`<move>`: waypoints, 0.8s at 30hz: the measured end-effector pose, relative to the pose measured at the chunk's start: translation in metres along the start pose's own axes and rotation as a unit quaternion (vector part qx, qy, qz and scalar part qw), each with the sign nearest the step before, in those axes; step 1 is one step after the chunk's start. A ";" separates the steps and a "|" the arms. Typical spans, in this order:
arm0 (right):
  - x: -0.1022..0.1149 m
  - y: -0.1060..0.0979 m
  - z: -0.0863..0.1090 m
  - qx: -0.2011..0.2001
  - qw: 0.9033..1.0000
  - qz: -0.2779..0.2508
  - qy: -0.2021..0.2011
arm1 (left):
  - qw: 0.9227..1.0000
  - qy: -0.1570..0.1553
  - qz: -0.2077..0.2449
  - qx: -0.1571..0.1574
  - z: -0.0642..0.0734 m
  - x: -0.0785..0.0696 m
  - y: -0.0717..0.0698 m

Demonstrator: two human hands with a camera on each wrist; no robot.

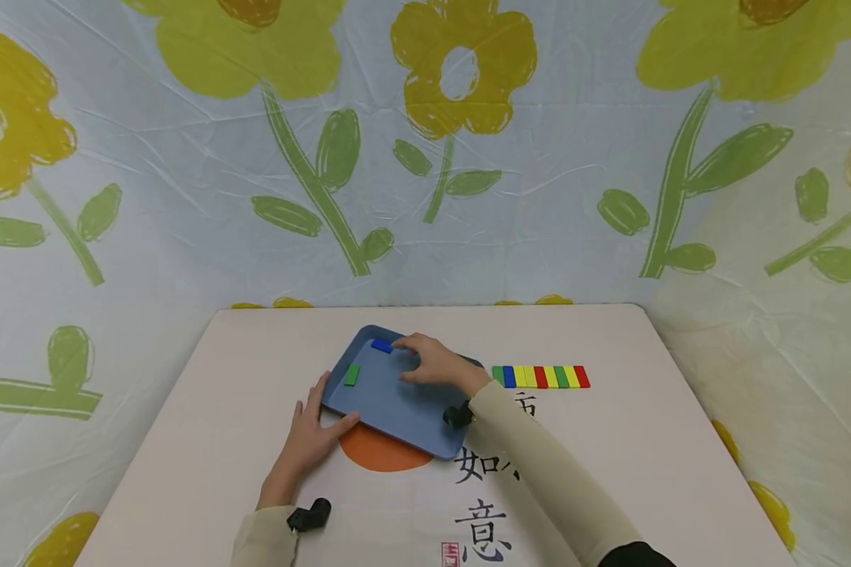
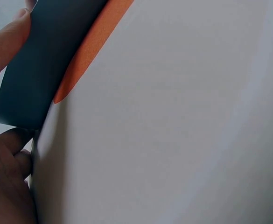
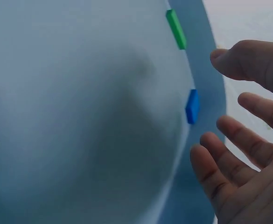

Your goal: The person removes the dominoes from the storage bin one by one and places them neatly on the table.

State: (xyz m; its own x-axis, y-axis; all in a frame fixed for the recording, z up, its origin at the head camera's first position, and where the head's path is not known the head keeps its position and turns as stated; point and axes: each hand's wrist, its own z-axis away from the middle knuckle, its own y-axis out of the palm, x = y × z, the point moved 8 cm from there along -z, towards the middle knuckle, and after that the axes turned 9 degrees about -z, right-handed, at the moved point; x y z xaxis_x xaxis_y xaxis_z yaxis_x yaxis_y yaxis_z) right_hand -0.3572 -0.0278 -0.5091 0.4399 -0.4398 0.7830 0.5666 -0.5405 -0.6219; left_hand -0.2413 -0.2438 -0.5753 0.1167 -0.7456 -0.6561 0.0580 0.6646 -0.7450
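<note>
A blue tray (image 1: 397,402) lies at an angle on the table, and my left hand (image 1: 307,437) grips its near left corner. In the left wrist view the thumb (image 2: 12,39) rests against the wall of the tray (image 2: 38,60), with the other fingers bent below. Over the tray's far side, my right hand (image 1: 436,366) has thumb and fingers spread apart, holding nothing. Its fingertips are close to a blue tile (image 1: 382,346) lying by the far rim. A green tile (image 1: 351,375) lies near the tray's left wall.
Right of the tray, a row of green, blue, yellow and red tiles (image 1: 541,377) lies side by side. An orange round shape (image 1: 386,453) shows partly from under the tray. Black characters (image 1: 484,531) mark the table surface (image 1: 206,433). A flowered sheet (image 1: 482,260) hangs behind.
</note>
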 end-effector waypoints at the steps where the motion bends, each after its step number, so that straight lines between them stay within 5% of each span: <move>1: 0.000 0.003 -0.003 0.001 1.000 0.002 0.001 | 1.000 -0.001 0.000 -0.001 0.000 0.000 0.000; 11: -0.016 0.023 -0.020 -0.012 1.000 -0.007 0.024 | 1.000 -0.006 -0.001 0.004 0.000 0.004 0.001; 24: -0.015 0.025 -0.025 -0.020 0.999 0.023 0.024 | 1.000 -0.009 0.000 0.001 -0.001 0.003 0.000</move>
State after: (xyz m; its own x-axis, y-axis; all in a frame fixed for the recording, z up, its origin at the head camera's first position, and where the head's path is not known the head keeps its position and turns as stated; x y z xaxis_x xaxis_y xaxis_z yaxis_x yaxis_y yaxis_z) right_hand -0.3671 -0.0527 -0.5372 0.4300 -0.4977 0.7533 0.5188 -0.5466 -0.6573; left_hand -0.2420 -0.2468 -0.5774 0.1341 -0.7451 -0.6533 0.0601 0.6641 -0.7452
